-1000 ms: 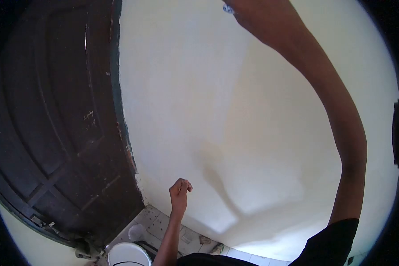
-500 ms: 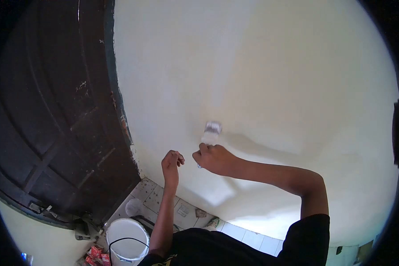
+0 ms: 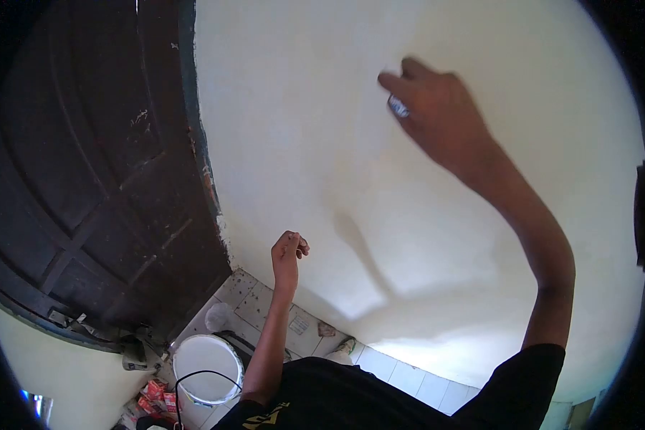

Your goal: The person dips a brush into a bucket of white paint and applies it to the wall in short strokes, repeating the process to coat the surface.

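1. Your right hand (image 3: 444,118) is raised in the upper middle of the frame, stretched up against the cream wall (image 3: 322,107). Its fingers are curled round a paintbrush (image 3: 398,107), of which only a small metallic part shows between the fingers; the bristles are hidden or blurred, so whether they touch the wall cannot be told.
2. Your right arm runs from that hand down the right side of the frame to the black sleeve (image 3: 523,387) at the lower right.
3. Your left hand (image 3: 288,249) sits just left of centre, lower than the right and well apart from it. It is loosely closed, fingers curled in toward the palm, and it holds nothing. It hangs in front of the wall; contact with the wall cannot be told.
4. A dark wooden door (image 3: 86,179) fills the left of the frame, its frame edge chipped where it meets the wall.
5. Below your left forearm, at the bottom left, a white bucket (image 3: 206,367) stands on the tiled floor (image 3: 254,304), with a dark wire handle lying across its rim.
6. A small pale cup-like container (image 3: 218,315) stands on the tiles just above the bucket.
7. Red packets (image 3: 154,401) lie on the floor just left of the bucket.
8. A soft shadow of your arm falls on the wall in the middle of the frame.
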Demonstrator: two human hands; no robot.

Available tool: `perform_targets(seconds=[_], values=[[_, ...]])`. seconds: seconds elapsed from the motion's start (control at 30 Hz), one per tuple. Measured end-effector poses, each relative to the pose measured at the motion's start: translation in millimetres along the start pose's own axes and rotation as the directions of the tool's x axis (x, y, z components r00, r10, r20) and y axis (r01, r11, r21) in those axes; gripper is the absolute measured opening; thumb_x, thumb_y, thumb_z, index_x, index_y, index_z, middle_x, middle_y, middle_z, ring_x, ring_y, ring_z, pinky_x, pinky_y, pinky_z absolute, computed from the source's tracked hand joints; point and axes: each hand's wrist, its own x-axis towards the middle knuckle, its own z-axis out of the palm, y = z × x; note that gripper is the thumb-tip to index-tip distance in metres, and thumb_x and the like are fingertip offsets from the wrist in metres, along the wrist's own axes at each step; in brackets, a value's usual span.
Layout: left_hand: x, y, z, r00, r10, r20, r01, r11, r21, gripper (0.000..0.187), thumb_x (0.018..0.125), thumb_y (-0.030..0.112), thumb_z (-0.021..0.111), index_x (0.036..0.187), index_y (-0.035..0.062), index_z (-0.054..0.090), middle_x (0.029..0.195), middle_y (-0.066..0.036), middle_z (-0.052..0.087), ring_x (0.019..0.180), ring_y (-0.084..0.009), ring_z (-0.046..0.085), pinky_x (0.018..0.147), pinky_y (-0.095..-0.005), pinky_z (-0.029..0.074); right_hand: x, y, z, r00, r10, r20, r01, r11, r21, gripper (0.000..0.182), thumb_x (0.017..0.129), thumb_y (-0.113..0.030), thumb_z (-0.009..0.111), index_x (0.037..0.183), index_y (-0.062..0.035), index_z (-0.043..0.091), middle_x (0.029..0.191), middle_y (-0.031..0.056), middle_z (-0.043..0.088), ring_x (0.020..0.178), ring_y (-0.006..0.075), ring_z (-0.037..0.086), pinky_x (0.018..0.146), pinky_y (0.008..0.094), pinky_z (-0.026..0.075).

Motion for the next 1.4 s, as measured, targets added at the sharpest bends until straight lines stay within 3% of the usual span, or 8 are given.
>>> perform_targets(seconds=[0.17, 0.4, 0.6, 0.77, 0.93, 1.07, 1.2, 1.4], values=[[-4, -6, 2, 1.0, -0.001, -0.022, 0.001, 1.0, 0.007, 0.028, 0.097, 0.018, 0.047, 0.071, 0.0091, 0.051, 0.064, 0.0, 0.054, 0.061, -0.0082, 0.05, 0.058, -0.0245, 0.034, -2, -15, 4, 0.984, -0.065, -0.164, 0.007, 0.942, -0.335, 0.02, 0.077, -0.018, 0.066, 0.086, -0.0041, 0.055, 0.077, 0.012, 0.054, 0.063, 0.0217, 0.064, 0.042, 0.0317, 0.051], [-5, -9, -7, 0.994, -0.06, -0.09, 0.06, 0.998, -0.003, 0.029, 0.097, 0.02, 0.047, 0.07, 0.0096, 0.051, 0.064, 0.001, 0.054, 0.061, -0.0074, 0.05, 0.058, -0.0245, 0.034, -96, -132, 154, 0.976, -0.194, 0.098, 0.156, 0.938, 0.309, 0.023, 0.076, -0.016, 0.065, 0.089, -0.0015, 0.053, 0.082, 0.0174, 0.052, 0.066, 0.0261, 0.063, 0.048, 0.0325, 0.054], [-1, -11, -18, 0.982, -0.082, -0.17, 0.079, 0.997, -0.021, 0.028, 0.096, 0.021, 0.047, 0.07, 0.0107, 0.051, 0.063, 0.002, 0.053, 0.061, -0.0072, 0.05, 0.057, -0.0245, 0.034, -130, -162, 172, 0.839, -0.307, 0.45, -0.061, 0.767, 0.638, 0.015, 0.079, -0.009, 0.061, 0.092, -0.0023, 0.059, 0.084, 0.0193, 0.056, 0.072, 0.0306, 0.065, 0.058, 0.0397, 0.055], [1, -11, -18, 0.978, -0.087, -0.19, 0.084, 0.996, -0.027, 0.029, 0.096, 0.022, 0.047, 0.07, 0.0106, 0.051, 0.063, 0.001, 0.054, 0.06, -0.0074, 0.05, 0.057, -0.0245, 0.035, -67, -88, 130, 0.913, -0.099, 0.396, -0.042, 0.942, 0.332, 0.037, 0.078, -0.01, 0.059, 0.115, -0.0069, 0.06, 0.094, 0.0177, 0.058, 0.08, 0.0304, 0.063, 0.068, 0.0431, 0.052], [4, -15, -14, 0.98, -0.125, -0.152, 0.119, 0.992, -0.047, 0.029, 0.096, 0.022, 0.047, 0.07, 0.0104, 0.051, 0.063, 0.001, 0.054, 0.059, -0.0079, 0.051, 0.056, -0.0251, 0.035, 4, -42, 23, 1.0, 0.001, 0.026, -0.002, 0.999, 0.032, 0.01, 0.078, -0.008, 0.065, 0.086, -0.0064, 0.059, 0.083, 0.0141, 0.057, 0.066, 0.0291, 0.066, 0.052, 0.0356, 0.054], [7, -25, -18, 0.976, -0.148, -0.159, 0.139, 0.988, -0.066, 0.029, 0.096, 0.022, 0.048, 0.07, 0.0105, 0.051, 0.062, 0.001, 0.054, 0.059, -0.008, 0.051, 0.056, -0.0252, 0.035, -4, -48, 28, 0.997, 0.01, -0.075, -0.021, 0.987, -0.157, 0.01, 0.078, -0.01, 0.064, 0.084, -0.0056, 0.057, 0.081, 0.0129, 0.056, 0.063, 0.0243, 0.065, 0.047, 0.0318, 0.053], [5, -29, -21, 0.977, -0.158, -0.141, 0.15, 0.987, -0.065, 0.029, 0.096, 0.022, 0.048, 0.07, 0.0108, 0.052, 0.063, 0.001, 0.054, 0.06, -0.008, 0.051, 0.056, -0.0251, 0.035, -77, -95, 119, 0.99, -0.124, 0.068, 0.131, 0.986, -0.106, 0.017, 0.077, -0.01, 0.059, 0.092, -0.0053, 0.054, 0.086, 0.0149, 0.055, 0.066, 0.0204, 0.064, 0.05, 0.0302, 0.053], [4, -22, -20, 0.981, -0.139, -0.133, 0.132, 0.989, -0.064, 0.029, 0.097, 0.022, 0.048, 0.07, 0.0109, 0.051, 0.063, 0.001, 0.054, 0.06, -0.008, 0.051, 0.057, -0.0256, 0.035, -154, -159, 154, 0.837, -0.228, 0.498, -0.085, 0.844, 0.529, 0.017, 0.078, -0.009, 0.061, 0.093, -0.0032, 0.057, 0.091, 0.0199, 0.057, 0.068, 0.0298, 0.064, 0.057, 0.0379, 0.055]])
